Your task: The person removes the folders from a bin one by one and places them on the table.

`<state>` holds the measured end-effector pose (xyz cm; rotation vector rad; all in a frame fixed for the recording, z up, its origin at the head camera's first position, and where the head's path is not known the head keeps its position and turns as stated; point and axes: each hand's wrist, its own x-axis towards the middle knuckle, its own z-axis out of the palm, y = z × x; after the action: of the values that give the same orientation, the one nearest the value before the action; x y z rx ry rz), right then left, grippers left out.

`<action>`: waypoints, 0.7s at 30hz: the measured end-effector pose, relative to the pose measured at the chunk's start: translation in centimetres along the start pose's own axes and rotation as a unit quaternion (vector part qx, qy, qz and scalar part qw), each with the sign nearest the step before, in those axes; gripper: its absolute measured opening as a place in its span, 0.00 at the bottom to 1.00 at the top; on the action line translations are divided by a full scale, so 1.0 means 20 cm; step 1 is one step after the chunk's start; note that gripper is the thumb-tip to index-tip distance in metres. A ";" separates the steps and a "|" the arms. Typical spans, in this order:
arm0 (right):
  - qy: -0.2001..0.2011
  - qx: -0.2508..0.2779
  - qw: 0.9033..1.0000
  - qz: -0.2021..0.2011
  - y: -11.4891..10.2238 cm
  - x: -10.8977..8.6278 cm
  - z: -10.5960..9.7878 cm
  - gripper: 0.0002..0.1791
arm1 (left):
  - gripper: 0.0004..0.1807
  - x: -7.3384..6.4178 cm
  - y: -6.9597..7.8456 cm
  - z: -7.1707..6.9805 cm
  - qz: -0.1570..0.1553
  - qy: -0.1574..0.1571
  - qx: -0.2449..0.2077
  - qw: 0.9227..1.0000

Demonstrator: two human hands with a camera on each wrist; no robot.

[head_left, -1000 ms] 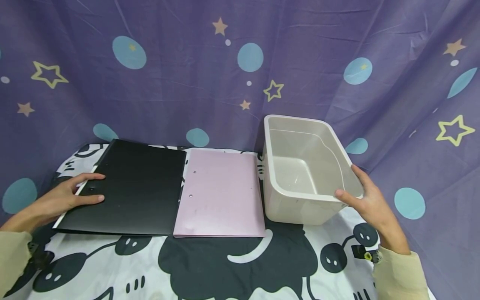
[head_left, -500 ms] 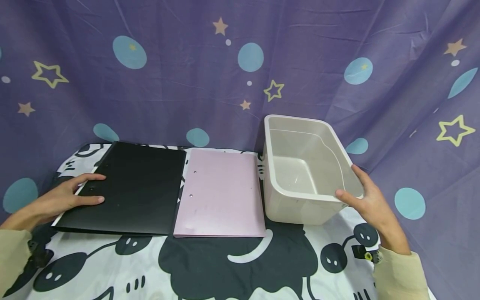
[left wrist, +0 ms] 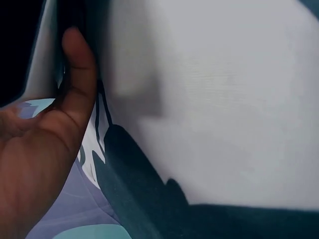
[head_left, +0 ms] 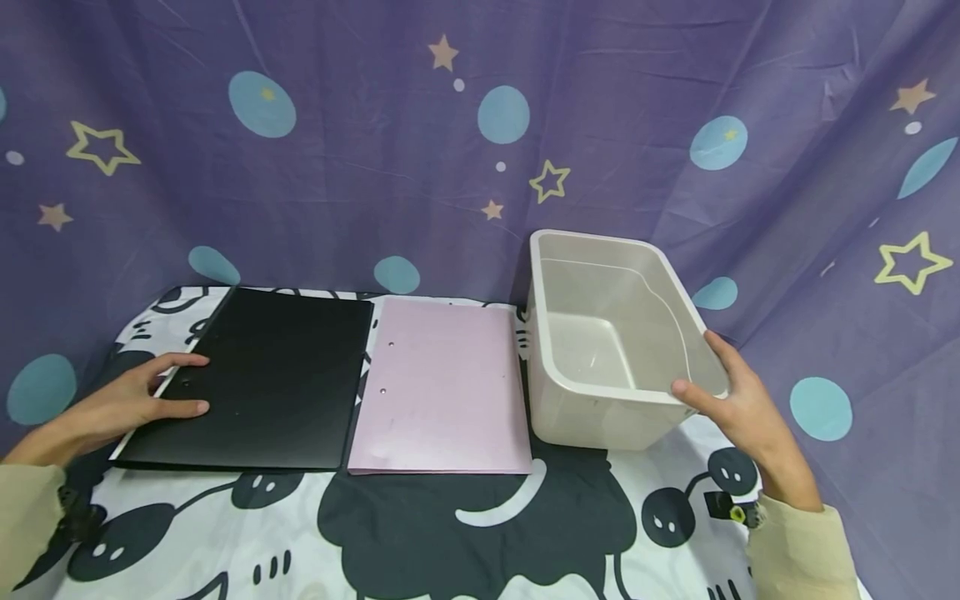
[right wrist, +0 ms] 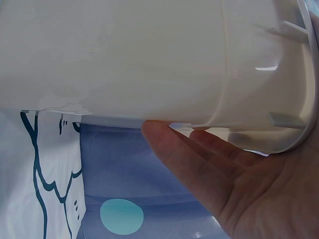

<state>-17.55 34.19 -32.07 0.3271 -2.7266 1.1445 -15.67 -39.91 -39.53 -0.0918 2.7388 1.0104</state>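
Note:
A black folder [head_left: 262, 383] with a white left edge lies on the left of the patterned cloth. My left hand [head_left: 123, 408] grips that edge, thumb and a finger showing on the cover; in the left wrist view a finger [left wrist: 79, 74] runs along the folder's side. Beside it, a pale pink folder [head_left: 442, 387] with two small rivets lies flat. An off-white plastic bin [head_left: 585, 417], with nothing visible inside, stands to the right. My right hand [head_left: 742, 408] holds its near right corner, thumb at the rim and fingers against the outer wall [right wrist: 124, 59].
A black-and-white cartoon cloth [head_left: 480, 533] covers the surface. Behind it hangs a purple curtain [head_left: 337, 167] with stars and blue spots, close to the far edges of the folders and the bin.
The black folder's left side has sunk and shifted slightly, its far left corner now lower in view. My left hand stays on its edge. The right hand, bin and pink folder stay put.

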 end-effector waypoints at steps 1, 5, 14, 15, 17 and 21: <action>0.001 0.001 1.000 -0.001 0.00 0.00 0.00 0.49 | 0.55 0.00 0.00 0.00 -0.002 0.001 0.002 1.000; 0.001 0.008 1.000 0.000 0.00 0.00 0.00 0.49 | 0.56 0.01 0.00 0.01 -0.011 0.008 0.019 1.000; 0.005 0.006 1.000 0.000 0.00 0.00 0.01 0.49 | 0.53 0.00 0.00 0.00 0.008 0.015 0.057 0.998; 0.005 0.006 1.000 0.000 0.00 0.00 0.01 0.49 | 0.52 0.00 0.00 0.00 0.014 0.016 0.061 0.998; 0.005 0.006 1.000 0.000 0.00 0.00 0.01 0.49 | 0.51 0.00 0.00 0.00 0.020 0.019 0.073 0.997; 0.002 0.010 1.000 0.000 0.00 0.01 0.01 0.50 | 0.51 0.01 0.01 0.00 0.021 0.021 0.095 0.995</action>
<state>-17.67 34.01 -32.22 0.3275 -2.7131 1.1713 -15.80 -39.79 -39.48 -0.0252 2.8694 0.7602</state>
